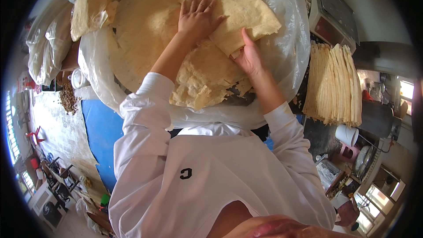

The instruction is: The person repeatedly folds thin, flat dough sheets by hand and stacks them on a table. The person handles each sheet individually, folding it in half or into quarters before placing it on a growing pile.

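Observation:
A broad pile of thin, pale-brown flatbread sheets [142, 39] lies before me, with clear plastic sheeting [290, 39] around it. My left hand [197, 18] rests palm down on the pile, fingers spread, at the left edge of a folded flatbread sheet [244, 6]. The near corner of that folded sheet is held in my right hand [248, 54], thumb on top and fingers partly hidden beneath. Closer to me, a crinkled flatbread piece [198, 82] has a ragged, broken edge. Another folded piece [91, 13] sits at the pile's upper left.
Folded flatbreads [333, 86] stand stacked at right, below a weighing scale [333, 13]. Plastic-wrapped goods [49, 46] and a white cup [78, 78] are at left, above a blue panel [102, 135]. A white bucket [347, 135] and another person [347, 208] are at lower right.

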Action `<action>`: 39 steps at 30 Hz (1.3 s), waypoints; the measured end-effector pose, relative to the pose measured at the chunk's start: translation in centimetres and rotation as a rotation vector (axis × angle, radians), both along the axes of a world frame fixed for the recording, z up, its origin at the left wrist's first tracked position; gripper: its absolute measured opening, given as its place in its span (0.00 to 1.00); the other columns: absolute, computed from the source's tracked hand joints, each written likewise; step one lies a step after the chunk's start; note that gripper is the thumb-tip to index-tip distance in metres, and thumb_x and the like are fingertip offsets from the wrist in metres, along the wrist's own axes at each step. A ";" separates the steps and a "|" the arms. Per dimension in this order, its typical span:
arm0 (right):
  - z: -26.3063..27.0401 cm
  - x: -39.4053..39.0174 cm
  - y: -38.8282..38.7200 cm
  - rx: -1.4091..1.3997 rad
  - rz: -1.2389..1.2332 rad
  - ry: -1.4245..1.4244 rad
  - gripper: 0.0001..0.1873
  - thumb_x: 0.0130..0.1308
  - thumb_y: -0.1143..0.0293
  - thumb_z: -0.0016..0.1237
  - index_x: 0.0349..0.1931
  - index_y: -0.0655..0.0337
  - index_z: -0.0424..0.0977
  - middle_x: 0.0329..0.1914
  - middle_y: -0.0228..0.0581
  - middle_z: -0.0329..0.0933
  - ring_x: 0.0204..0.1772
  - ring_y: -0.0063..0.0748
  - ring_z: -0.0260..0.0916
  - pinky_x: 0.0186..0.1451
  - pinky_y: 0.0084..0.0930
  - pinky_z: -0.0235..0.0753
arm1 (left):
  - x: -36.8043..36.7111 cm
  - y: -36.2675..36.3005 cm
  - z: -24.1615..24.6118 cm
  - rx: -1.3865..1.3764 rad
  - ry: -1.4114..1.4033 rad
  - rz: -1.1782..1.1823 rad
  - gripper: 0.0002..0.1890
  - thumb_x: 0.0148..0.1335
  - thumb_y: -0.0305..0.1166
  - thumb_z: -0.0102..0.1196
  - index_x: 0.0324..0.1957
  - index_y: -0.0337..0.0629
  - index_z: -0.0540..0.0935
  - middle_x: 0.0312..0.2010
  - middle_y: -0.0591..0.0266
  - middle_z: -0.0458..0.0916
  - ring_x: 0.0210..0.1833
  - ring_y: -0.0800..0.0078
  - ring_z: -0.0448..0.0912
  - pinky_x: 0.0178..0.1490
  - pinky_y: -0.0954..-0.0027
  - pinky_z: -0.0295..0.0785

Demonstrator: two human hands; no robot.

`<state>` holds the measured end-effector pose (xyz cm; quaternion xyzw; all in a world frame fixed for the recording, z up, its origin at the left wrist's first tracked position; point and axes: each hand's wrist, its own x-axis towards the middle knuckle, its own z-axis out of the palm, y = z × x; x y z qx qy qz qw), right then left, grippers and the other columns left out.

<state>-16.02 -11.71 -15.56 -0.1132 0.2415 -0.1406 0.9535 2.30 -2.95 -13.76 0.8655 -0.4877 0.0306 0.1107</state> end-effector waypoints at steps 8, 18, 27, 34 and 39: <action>3.5 -0.2 2.0 -0.082 -0.081 0.156 0.26 0.75 0.56 0.51 0.64 0.62 0.67 0.63 0.42 0.74 0.64 0.38 0.74 0.64 0.38 0.79 | -5.0 2.6 0.7 -1.192 1.753 0.494 0.24 0.72 0.39 0.57 0.63 0.38 0.71 0.59 0.49 0.75 0.65 0.57 0.72 0.66 0.57 0.71; 7.0 -6.2 1.9 -0.940 0.465 0.733 0.32 0.68 0.41 0.54 0.56 0.62 0.71 0.43 0.42 0.82 0.46 0.33 0.84 0.49 0.30 0.84 | -8.2 3.3 1.2 -1.116 2.223 0.431 0.17 0.77 0.40 0.50 0.58 0.39 0.74 0.54 0.56 0.77 0.57 0.61 0.77 0.63 0.54 0.75; 8.5 -5.9 5.2 -0.957 -0.065 0.536 0.15 0.71 0.61 0.58 0.50 0.61 0.75 0.36 0.25 0.77 0.35 0.15 0.70 0.35 0.19 0.70 | -6.3 6.7 1.9 -0.832 1.915 0.699 0.17 0.66 0.41 0.66 0.40 0.34 0.81 0.30 0.58 0.81 0.29 0.68 0.80 0.32 0.64 0.78; 16.1 -15.5 3.3 -1.476 -0.202 0.472 0.27 0.73 0.52 0.54 0.21 0.63 0.67 0.14 0.25 0.59 0.20 0.16 0.54 0.21 0.25 0.52 | -3.5 0.8 8.2 -0.934 2.086 0.128 0.08 0.74 0.32 0.51 0.49 0.42 0.81 0.40 0.64 0.84 0.40 0.71 0.84 0.42 0.69 0.83; 24.2 -26.6 -2.5 -1.224 -0.799 0.559 0.12 0.68 0.71 0.54 0.48 0.66 0.73 0.40 0.33 0.71 0.42 0.27 0.71 0.37 0.26 0.70 | -13.5 -13.4 20.7 -0.739 2.264 -0.716 0.09 0.71 0.29 0.48 0.33 0.37 0.77 0.27 0.61 0.76 0.31 0.72 0.76 0.35 0.71 0.74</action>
